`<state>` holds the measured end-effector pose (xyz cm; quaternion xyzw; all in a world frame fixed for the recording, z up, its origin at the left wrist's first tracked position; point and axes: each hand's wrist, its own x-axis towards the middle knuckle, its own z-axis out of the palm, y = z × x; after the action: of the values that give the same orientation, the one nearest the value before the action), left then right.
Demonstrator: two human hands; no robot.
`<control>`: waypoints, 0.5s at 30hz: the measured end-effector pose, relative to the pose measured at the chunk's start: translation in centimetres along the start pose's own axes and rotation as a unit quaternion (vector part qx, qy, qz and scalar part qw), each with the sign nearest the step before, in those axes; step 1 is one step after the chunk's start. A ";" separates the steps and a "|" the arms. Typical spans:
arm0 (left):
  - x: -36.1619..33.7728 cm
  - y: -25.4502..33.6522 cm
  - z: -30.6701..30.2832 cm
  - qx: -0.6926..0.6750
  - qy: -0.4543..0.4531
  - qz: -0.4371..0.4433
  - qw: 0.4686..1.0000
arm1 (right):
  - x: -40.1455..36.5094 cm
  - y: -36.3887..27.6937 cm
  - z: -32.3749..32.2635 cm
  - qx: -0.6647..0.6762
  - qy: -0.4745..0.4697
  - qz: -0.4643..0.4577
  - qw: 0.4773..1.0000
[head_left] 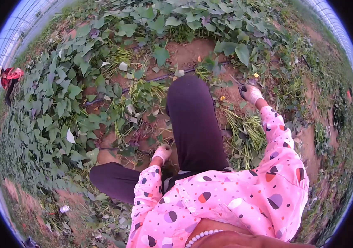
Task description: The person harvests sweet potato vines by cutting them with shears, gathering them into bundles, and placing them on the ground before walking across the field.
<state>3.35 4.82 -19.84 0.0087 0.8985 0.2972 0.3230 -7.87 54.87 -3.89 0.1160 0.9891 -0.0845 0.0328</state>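
My right hand (252, 94), in a pale work glove, is closed around the dark handles of a pair of scissors (238, 83). The blades point up and left, low over soil and leaves. Just beyond lies a small yellow leaf (256, 75). My left hand (162, 153), also gloved, is low beside my bent knee, close to the soil. Its fingers look curled, and what they hold, if anything, is hidden. A pile of cut green vine stems (246, 134) lies on the ground below my right hand.
Dense leafy vines (56, 103) spread along the left and far side. A dark drip hose (155, 78) crosses the reddish soil (188, 53). Another person (10, 80) in red is at the far left. A white crumpled item (64, 209) lies lower left. Curved greenhouse framing (9, 31) shows at the edges.
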 end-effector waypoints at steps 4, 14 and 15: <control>1.1 0.8 -1.7 -0.143 0.017 -0.030 0.989 | 3.7 -0.7 4.4 0.020 -0.069 0.040 0.997; 9.5 4.8 -7.9 0.086 0.075 -0.124 0.986 | 9.9 4.3 13.4 0.018 -0.192 0.226 0.955; 10.5 4.8 -8.2 0.123 0.028 -0.125 0.984 | 10.4 5.0 14.2 -0.001 -0.198 0.222 0.955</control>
<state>-10.58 6.61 -18.29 -0.0726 0.9307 0.1415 0.3293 -16.13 59.47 -19.51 0.3136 0.9123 -0.0958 0.2455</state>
